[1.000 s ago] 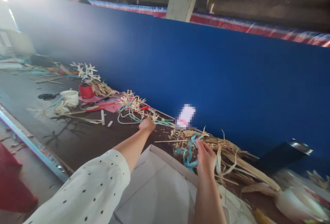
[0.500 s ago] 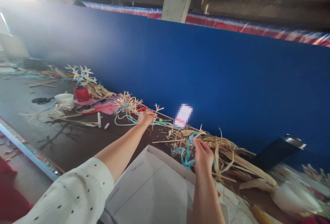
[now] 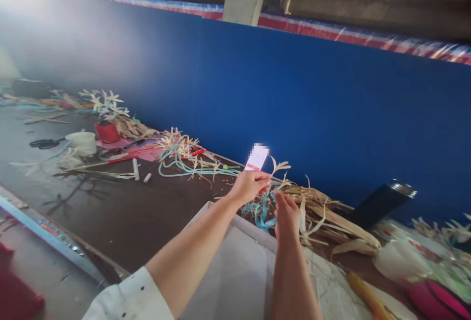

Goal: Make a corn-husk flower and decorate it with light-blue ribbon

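Note:
My left hand (image 3: 249, 185) is closed in a pinch on a small straw flower (image 3: 278, 167) whose pale petals stick up above the fingers. My right hand (image 3: 287, 214) is just below and to the right, fingers curled on light blue ribbon strips (image 3: 262, 213) that hang among the dried husks. The two hands almost touch. A heap of dried corn husks (image 3: 324, 212) lies on the dark table right behind them.
A blue board (image 3: 294, 99) walls the table's far side. A white tag (image 3: 257, 157) stands against it. To the left lie more straw flowers (image 3: 180, 146), blue cords, a red pot (image 3: 106, 131), a white cup (image 3: 83, 142) and scissors (image 3: 43, 143). A dark flask (image 3: 380, 203) lies at right.
My left hand lifted a straw flower from the pile at the left and carried it right, up to my right hand. The right hand stayed at the blue ribbon.

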`<action>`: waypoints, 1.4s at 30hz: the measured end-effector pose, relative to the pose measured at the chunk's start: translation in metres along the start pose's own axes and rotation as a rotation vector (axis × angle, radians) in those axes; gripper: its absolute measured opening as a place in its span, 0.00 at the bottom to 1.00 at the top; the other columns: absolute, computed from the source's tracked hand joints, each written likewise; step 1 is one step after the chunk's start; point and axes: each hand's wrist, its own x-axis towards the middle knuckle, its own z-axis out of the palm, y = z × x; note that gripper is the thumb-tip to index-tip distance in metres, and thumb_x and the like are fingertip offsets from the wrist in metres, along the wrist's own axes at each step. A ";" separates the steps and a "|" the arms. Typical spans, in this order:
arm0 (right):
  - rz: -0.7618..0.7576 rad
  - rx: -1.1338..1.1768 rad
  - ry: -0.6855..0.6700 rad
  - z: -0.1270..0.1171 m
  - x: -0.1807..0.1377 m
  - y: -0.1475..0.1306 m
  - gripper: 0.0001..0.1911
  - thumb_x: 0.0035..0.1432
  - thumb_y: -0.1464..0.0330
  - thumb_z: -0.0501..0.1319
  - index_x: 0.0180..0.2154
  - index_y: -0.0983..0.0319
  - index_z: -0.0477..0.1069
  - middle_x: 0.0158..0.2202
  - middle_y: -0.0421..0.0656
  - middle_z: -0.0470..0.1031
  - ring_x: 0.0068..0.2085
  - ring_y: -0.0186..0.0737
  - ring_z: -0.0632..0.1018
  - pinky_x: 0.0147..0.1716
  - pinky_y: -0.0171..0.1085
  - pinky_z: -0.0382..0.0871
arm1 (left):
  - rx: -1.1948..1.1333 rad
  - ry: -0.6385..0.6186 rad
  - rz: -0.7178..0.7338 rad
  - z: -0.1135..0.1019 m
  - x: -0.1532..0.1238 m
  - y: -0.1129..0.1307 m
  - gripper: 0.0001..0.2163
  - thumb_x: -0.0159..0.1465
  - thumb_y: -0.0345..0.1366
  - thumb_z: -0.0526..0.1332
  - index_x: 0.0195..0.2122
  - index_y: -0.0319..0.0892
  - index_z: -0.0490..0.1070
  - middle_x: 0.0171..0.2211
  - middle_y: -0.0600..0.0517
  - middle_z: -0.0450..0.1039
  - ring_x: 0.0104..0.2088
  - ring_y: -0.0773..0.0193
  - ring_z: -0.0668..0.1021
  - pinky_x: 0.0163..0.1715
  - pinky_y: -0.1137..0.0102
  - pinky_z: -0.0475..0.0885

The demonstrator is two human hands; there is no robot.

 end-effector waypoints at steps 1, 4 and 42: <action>0.024 0.025 0.006 0.000 -0.001 -0.001 0.15 0.39 0.59 0.66 0.27 0.63 0.72 0.12 0.32 0.58 0.16 0.29 0.58 0.14 0.31 0.50 | -0.011 0.019 -0.021 0.003 -0.002 -0.008 0.10 0.55 0.34 0.61 0.37 0.35 0.73 0.27 0.49 0.74 0.24 0.71 0.74 0.26 0.73 0.71; 0.043 0.087 -0.026 -0.001 -0.002 -0.001 0.16 0.39 0.59 0.67 0.28 0.64 0.73 0.17 0.37 0.68 0.19 0.32 0.66 0.19 0.32 0.60 | -0.064 0.083 -0.026 0.004 -0.008 -0.028 0.09 0.52 0.36 0.63 0.32 0.36 0.73 0.24 0.52 0.72 0.24 0.70 0.74 0.24 0.75 0.69; 0.150 0.088 -0.066 -0.004 -0.005 -0.014 0.14 0.37 0.61 0.67 0.27 0.61 0.72 0.17 0.35 0.65 0.17 0.30 0.60 0.17 0.32 0.51 | 0.438 0.013 0.090 -0.001 0.000 -0.027 0.13 0.54 0.44 0.59 0.32 0.42 0.76 0.21 0.54 0.72 0.24 0.69 0.71 0.25 0.76 0.62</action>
